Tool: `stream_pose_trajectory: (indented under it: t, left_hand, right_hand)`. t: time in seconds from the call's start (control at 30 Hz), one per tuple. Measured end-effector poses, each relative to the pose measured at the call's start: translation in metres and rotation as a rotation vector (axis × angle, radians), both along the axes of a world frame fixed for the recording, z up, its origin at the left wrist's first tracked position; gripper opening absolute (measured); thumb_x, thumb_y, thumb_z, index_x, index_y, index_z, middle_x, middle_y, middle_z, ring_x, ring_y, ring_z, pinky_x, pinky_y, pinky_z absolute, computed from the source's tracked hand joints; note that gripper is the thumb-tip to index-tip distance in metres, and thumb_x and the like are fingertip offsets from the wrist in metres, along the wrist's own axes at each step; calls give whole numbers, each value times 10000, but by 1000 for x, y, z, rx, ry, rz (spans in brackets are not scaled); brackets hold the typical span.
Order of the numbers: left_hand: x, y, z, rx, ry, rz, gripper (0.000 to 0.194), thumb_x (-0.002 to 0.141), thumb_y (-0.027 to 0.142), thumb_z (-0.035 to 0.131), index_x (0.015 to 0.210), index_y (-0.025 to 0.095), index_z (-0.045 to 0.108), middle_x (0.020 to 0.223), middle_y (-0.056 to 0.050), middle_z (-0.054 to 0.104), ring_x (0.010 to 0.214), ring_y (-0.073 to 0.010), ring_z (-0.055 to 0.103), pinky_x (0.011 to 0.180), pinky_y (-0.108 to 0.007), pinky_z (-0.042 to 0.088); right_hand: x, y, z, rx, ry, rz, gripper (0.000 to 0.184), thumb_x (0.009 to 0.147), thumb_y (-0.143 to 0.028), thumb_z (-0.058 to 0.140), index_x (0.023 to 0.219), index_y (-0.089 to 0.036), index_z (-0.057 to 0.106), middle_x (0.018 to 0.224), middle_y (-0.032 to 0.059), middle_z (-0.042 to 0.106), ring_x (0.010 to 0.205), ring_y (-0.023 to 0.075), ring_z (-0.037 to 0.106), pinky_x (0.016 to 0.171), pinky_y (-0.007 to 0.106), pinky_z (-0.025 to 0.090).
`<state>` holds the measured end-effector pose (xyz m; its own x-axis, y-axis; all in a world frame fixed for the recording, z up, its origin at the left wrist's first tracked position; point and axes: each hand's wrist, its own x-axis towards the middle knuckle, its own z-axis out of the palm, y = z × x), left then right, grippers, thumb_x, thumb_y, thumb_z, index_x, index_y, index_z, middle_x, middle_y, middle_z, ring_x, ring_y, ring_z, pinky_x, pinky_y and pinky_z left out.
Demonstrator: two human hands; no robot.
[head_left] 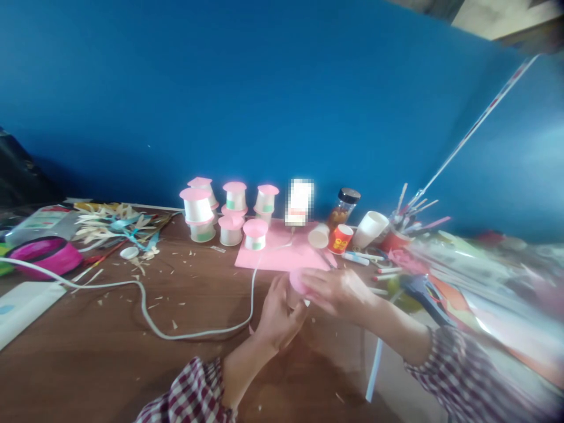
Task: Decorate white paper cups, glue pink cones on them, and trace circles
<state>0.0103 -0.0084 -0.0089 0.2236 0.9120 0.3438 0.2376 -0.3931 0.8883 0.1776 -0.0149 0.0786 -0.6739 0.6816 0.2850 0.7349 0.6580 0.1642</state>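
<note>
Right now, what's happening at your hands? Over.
Left hand gripping small cup. Right hand touching its pink disc. White cable curving near left hand, not across the cup.

Blue wall (238, 88) behind a brown bench (110, 352).
The wall fills most of the upper view, brightening at the far right, where a narrow pale strip (480, 117) slants across it; blurred pale and brown surfaces (493, 20) occupy the top right corner, too unclear to identify.

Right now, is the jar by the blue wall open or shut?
Shut: the black lid sits over the mouth of the jar. How tightly it is screwed on, I cannot tell.
</note>
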Motion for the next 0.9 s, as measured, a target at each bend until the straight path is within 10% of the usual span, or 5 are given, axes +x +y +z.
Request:
stream_pose_trajectory:
  t: [0.9]
  left_hand:
    - [1,3,-5,-123,1,19,389,930,457,391,1200,215,533,1169,-102,590,1098,-251,531,955,-416,404]
  right_hand:
    - [6,-5,-6,-97,15,-30,350,895,-259,518,1242,-230,555,1183,77,670,919,175,677,696,238,534]
